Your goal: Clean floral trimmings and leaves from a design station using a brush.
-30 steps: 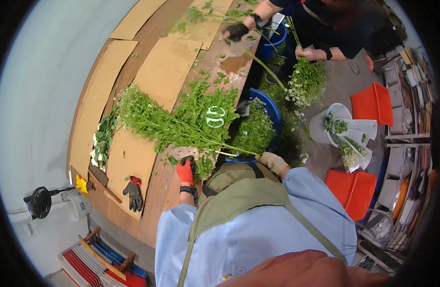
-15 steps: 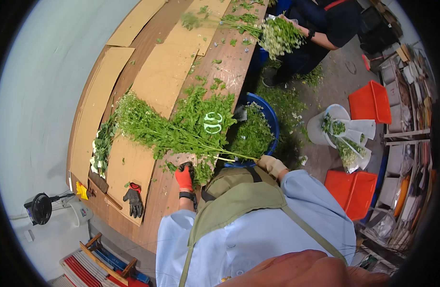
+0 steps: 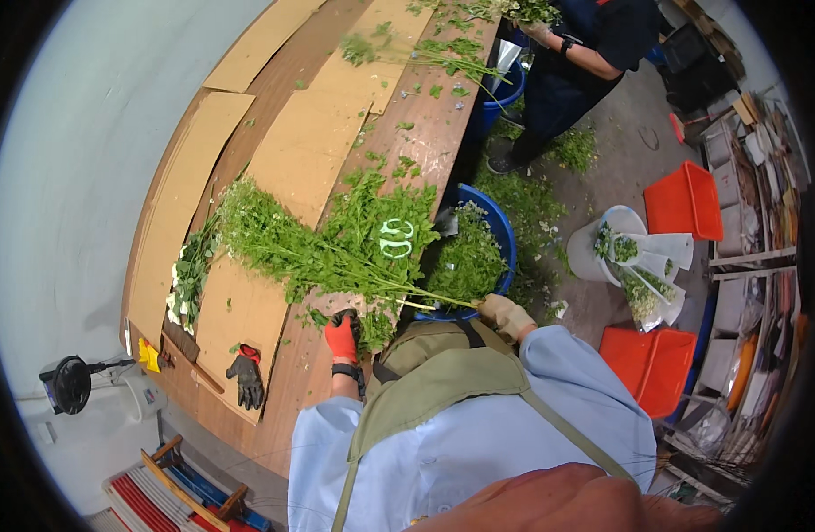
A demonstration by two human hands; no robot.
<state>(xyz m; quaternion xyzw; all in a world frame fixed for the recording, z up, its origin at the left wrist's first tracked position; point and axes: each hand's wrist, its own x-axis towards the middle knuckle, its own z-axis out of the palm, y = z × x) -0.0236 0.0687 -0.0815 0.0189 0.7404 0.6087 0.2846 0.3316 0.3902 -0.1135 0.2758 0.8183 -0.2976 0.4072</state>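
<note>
On my feed, right hand [image 3: 506,316], beige glove, center right of frame, fingertips closed on a stem [image 3: 456,301] end. Stem runs left into the bunch [image 3: 279,222], mid-frame on the table [image 3: 283,434], up and left of the right hand. Left hand [image 3: 343,335], red-black glove, just below the bunch, fingers curled by loose leaves [image 3: 377,326]; I can't tell if it grips any. Blue tub [image 3: 512,248] above the right hand.

Your green bunch [image 3: 288,238], leafy and thick with small pale blooms at its left end, lies across the tabletop [image 3: 292,390], its thin stems [image 3: 443,297] jutting past the right edge.
</note>
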